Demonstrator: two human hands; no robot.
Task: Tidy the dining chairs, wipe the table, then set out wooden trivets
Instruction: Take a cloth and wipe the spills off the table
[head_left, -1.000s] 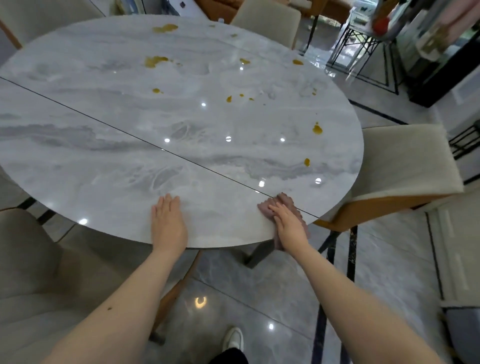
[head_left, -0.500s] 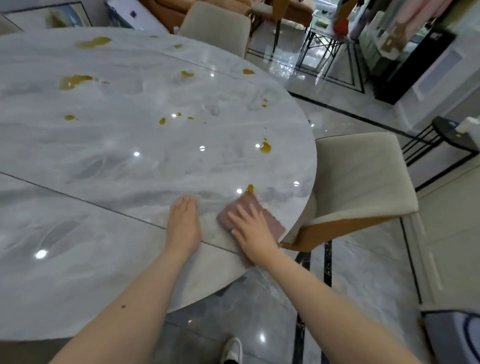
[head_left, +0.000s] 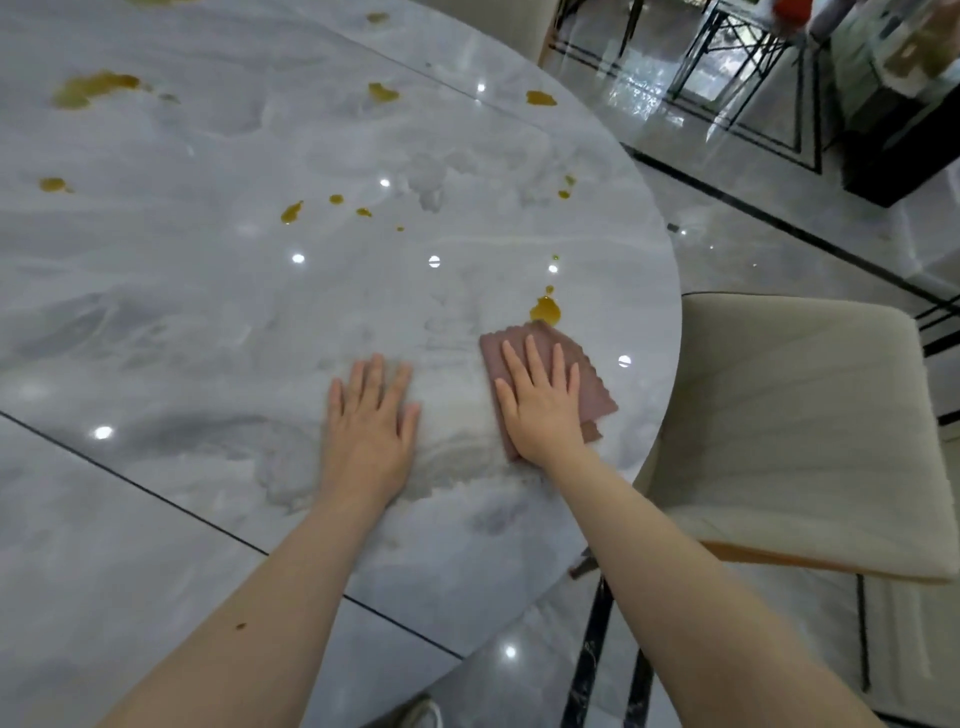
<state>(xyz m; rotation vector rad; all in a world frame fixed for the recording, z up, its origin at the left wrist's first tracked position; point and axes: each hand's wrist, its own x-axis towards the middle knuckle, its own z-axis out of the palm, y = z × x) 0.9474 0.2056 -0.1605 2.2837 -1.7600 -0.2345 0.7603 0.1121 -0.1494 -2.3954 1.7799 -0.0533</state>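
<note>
A round grey marble table (head_left: 182, 322) fills the left of the view, dotted with several yellow-brown spills. My right hand (head_left: 540, 402) presses flat, fingers straight, on a folded mauve cloth (head_left: 592, 387) near the table's right edge. A larger amber spill (head_left: 544, 309) lies just beyond the cloth's far corner. My left hand (head_left: 371, 428) rests flat on the bare tabletop beside the cloth, fingers spread. A cream dining chair (head_left: 795, 431) stands at the table's right side. No wooden trivets are in view.
Another cream chair back (head_left: 498, 21) shows at the far edge of the table. A black metal-framed stand (head_left: 737, 47) and dark furniture sit on the glossy tiled floor at the upper right. A shoe tip (head_left: 415, 714) shows below the table edge.
My right hand has pushed the cloth forward over the table, wiping away the spill that lay by it and nearing a larger one. My left hand moved forward alongside.
</note>
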